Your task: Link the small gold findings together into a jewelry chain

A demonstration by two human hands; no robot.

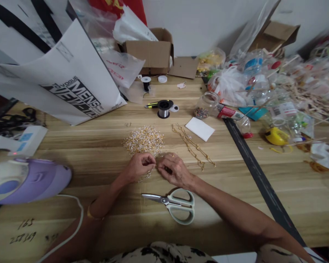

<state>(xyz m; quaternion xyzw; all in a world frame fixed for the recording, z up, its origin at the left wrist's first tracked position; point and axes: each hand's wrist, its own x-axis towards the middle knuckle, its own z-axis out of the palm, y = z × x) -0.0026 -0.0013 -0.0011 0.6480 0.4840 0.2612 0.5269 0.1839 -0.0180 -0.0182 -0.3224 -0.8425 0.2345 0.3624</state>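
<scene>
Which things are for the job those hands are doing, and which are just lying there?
Probably for the job:
short chain by the left hand
pile of tiny gold and silver pieces
gold chains
maybe the scissors

Probably just lying about:
white bag
cardboard box
plastic bottles

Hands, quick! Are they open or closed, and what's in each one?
Left hand: pinched closed, seemingly on a thin chain.
Right hand: curled closed; anything held is too small to tell.
</scene>
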